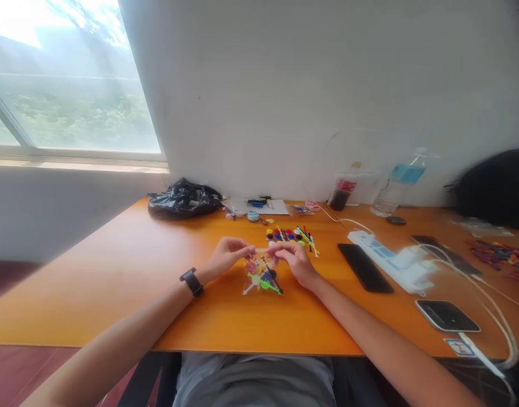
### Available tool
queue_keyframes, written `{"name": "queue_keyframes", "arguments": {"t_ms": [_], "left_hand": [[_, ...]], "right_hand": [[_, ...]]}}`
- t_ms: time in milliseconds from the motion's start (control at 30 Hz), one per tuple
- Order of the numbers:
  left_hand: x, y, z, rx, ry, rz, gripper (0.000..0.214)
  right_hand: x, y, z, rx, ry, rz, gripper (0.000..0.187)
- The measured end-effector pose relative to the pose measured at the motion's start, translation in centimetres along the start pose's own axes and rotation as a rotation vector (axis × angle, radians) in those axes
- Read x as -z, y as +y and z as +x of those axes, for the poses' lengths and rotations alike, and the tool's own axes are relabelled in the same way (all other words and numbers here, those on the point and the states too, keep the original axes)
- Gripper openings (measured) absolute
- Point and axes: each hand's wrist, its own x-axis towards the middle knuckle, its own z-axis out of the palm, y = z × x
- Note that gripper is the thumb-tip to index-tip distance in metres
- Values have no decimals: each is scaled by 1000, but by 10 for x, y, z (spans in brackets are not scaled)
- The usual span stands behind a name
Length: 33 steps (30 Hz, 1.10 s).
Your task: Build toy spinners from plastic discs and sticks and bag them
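Observation:
Above the middle of the orange table (pixel 115 282), my left hand (pixel 229 254) and my right hand (pixel 291 257) pinch the top edge of a small clear plastic bag (pixel 262 277), one at each end. The bag hangs between them and holds coloured plastic sticks and round pieces. My left wrist carries a black watch (pixel 192 281). Just beyond my hands lies a loose cluster of coloured discs and sticks (pixel 291 234).
A black plastic bag (pixel 183 199) sits at the back left. To the right lie a black phone (pixel 364 267), a white power strip (pixel 390 260) with cables, a second phone (pixel 446 315), a water bottle (pixel 397 189) and a dark bag (pixel 497 186).

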Motion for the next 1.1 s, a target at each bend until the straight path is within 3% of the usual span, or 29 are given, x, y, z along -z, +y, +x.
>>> {"name": "queue_keyframes", "arguments": {"t_ms": [167,267,400,633,833,967,1100], "left_hand": [[-4,-11,0,6,-15,-127,44],[-6,-14,0,-16,-53,-147,46],[-5,-10,1,1,-84,-49,43],[6,-6,6,61,-84,121,39],[6,0,4,127,-144,33,40],[2,2,2,95,-232,46,39],[3,-4,3,121,-216,59,42]], "right_hand": [[-4,0,-1,-6,-18,-48,26],[-6,3,0,-42,-107,-104,33],[-2,5,1,-66,-226,-187,41],[10,5,3,-69,-242,-266,40],[17,-4,1,-129,-387,-189,35],[15,-7,-1,-155,-412,-143,35],[15,-7,-1,-232,-449,-115,38]]}}
